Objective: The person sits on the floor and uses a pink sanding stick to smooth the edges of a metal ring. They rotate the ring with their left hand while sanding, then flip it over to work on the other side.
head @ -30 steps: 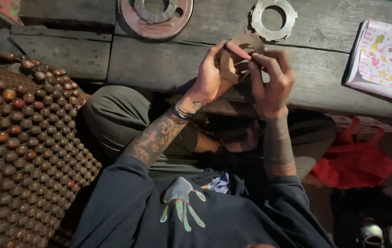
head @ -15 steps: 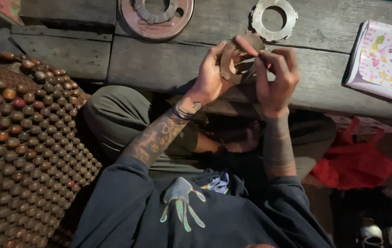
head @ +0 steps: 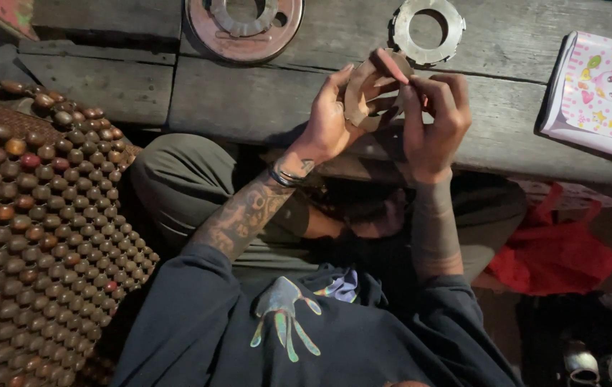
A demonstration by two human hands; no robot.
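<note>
Nearest, dark sweatshirt with a pale hand print, olive trousers over folded knees, beaded wooden seat mat to the left, red cloth to the right. Above the knees, tan flat ring held upright over the plank worktop. Left hand, grip pinching the ring's left edge, thumb on its face. Right hand, grip pressed on the ring's right side, fingers curled over it. Farther back on the worktop, toothed steel ring just beyond the hands, rusty round plate to its left, pink dotted book at the right edge.
</note>
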